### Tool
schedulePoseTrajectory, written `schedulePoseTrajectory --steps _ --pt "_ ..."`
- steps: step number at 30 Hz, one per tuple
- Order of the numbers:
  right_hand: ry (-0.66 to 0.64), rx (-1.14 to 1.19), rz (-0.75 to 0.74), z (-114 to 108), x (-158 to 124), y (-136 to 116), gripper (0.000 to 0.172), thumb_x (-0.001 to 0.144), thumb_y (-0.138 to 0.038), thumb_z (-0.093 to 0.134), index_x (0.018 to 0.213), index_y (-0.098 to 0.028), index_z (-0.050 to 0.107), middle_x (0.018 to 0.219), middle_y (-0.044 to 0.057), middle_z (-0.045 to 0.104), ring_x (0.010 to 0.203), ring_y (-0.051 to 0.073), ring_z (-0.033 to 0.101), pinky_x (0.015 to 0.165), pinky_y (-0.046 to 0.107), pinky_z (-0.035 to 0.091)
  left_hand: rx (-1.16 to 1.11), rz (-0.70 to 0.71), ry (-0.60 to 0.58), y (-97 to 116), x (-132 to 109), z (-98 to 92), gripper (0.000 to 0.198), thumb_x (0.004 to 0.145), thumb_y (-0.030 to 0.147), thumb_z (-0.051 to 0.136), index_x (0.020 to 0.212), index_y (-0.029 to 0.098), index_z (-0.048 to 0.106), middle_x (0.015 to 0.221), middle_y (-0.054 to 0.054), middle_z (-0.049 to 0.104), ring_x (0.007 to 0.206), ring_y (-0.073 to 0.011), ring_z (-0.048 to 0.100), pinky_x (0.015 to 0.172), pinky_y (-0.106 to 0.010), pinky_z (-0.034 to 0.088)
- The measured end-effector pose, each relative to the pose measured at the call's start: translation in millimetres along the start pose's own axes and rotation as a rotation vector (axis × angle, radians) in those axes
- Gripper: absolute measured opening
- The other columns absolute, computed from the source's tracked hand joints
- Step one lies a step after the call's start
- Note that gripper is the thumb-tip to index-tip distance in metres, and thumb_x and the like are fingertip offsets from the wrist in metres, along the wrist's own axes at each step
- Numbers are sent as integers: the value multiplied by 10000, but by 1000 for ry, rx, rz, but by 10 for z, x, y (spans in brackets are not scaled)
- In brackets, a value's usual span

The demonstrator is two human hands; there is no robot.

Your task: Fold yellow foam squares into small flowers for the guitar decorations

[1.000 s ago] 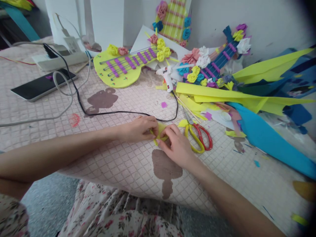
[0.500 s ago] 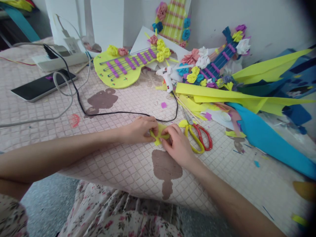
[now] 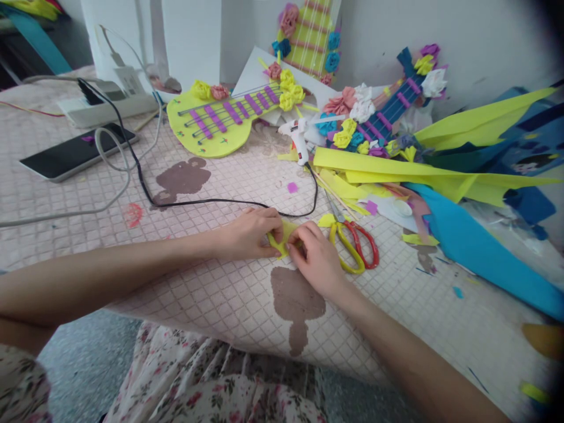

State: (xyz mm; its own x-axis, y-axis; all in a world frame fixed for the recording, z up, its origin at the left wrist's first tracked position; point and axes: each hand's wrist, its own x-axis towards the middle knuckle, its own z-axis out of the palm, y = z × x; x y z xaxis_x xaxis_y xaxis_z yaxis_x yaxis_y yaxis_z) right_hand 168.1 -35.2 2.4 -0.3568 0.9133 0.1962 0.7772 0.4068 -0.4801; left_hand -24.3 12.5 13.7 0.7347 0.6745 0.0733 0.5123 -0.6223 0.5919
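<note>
Between my two hands, low over the table's front part, is a small piece of yellow crepe paper (image 3: 287,230). My left hand (image 3: 253,232) pinches its left side between thumb and fingers. On the other side, the fingertips of my right hand (image 3: 316,254) are closed on the paper's right edge. Part of the piece is covered by my fingers. Scissors (image 3: 355,245) with one yellow and one red handle lie just right of my right hand, a yellow scrap by their blades.
A white glue gun (image 3: 298,140) lies behind my hands, its black cord (image 3: 211,201) curving across the tablecloth. Decorated paper guitars (image 3: 215,126) stand at the back. Yellow strips (image 3: 396,169) and blue paper (image 3: 476,247) spread rightward. A phone (image 3: 79,154) and power strip (image 3: 106,108) lie left.
My right fingers have shifted slightly on the yellow paper, and its pinched, bow-like shape now looks flatter and more covered. My left hand stays nearly in place.
</note>
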Motion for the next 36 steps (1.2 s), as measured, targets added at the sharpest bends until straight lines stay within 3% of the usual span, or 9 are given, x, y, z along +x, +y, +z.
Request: schedulePoseTrajectory --steps 26,32,36 --pt "-19 -20 -13 -7 -11 2 25 861 -212 510 854 -206 487 904 32 525 751 165 555 650 302 436 48 -21 47 35 -4 27 191 726 276 697 811 152 580 919 -46 577 869 -192 561 801 -328 393" --pt "-55 -2 -29 -52 -26 -15 189 809 -299 620 899 -209 480 942 36 524 780 179 557 669 316 450 41 -16 63 25 -3 45 175 724 259 696 811 150 589 917 -46 584 866 -184 565 796 -314 400" --pt "-58 17 -35 -60 -22 5 204 811 -304 628 925 -210 487 948 36 519 784 179 554 657 314 449 48 -8 67 21 -2 51 185 736 285 691 821 155 589 927 -45 587 881 -187 564 811 -324 397"
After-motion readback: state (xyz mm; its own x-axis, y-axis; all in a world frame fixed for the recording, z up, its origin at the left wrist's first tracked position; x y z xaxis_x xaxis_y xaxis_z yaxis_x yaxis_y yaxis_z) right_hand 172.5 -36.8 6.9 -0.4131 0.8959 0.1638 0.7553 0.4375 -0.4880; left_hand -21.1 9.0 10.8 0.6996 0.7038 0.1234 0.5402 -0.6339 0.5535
